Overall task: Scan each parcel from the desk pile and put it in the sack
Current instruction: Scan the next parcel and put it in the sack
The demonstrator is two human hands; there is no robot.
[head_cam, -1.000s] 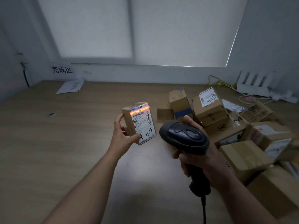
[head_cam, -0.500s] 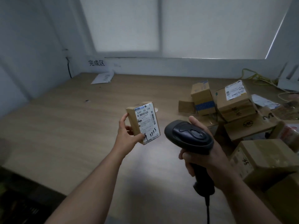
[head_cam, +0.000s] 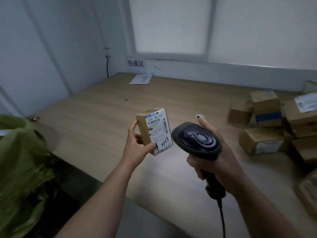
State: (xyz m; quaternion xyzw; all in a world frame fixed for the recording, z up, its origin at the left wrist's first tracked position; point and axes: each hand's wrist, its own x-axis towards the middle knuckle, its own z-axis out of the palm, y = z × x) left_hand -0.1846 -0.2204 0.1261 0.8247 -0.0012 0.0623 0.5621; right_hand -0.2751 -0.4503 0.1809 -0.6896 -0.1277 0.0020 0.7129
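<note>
Cardboard parcel, white label reading 530-D5 120, gripped upright by left hand; right hand clasps scanner.

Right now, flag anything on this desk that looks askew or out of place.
The parcels at the right lie tumbled at mixed angles. A loose sheet of paper lies crooked by the back wall, under the sign. Nothing looks spilled or damaged.

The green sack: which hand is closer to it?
Left. The left hand, holding the small parcel, is closer to the green sack; the right hand, gripping the scanner, is farther right.
</note>
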